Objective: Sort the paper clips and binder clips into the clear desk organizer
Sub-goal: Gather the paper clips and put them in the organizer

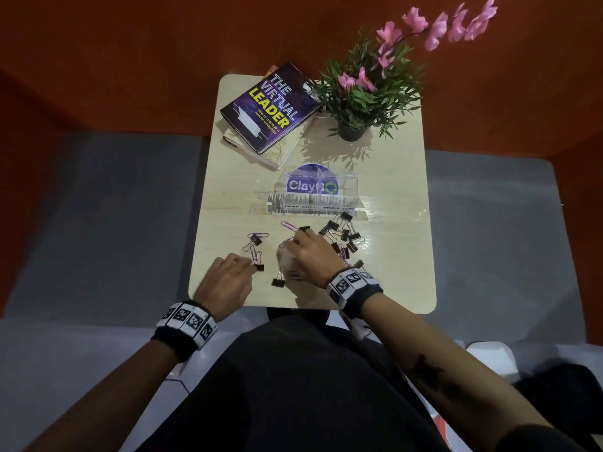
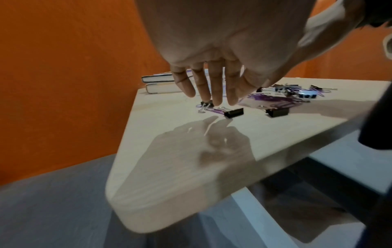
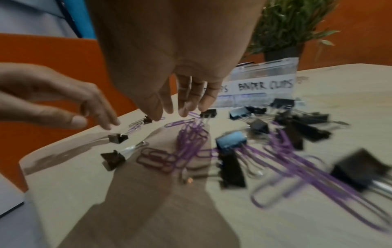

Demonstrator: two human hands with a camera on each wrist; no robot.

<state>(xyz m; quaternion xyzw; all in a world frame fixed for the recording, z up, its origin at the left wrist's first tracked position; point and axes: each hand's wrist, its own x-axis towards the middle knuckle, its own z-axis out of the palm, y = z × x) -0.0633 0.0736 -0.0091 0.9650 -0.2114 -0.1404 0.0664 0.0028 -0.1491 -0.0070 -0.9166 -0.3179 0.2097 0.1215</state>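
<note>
Picking stage: both left hand [image 2: 212, 55] and right hand [image 3: 180, 67] spread-fingered, holding nothing, over mixed purple paper clips [image 3: 191, 135]; next, pinching one for the clear desk organizer [image 1: 313, 194].

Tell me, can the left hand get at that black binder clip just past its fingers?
Probably yes: the left hand hovers open, fingertips just short of the binder clip, with nothing between them.

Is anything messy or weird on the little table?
Yes. The purple paper clips and black binder clips lie jumbled loose on the table, tangled together in front of the clear organizer rather than inside it. Nothing looks broken or spilled otherwise.
</note>
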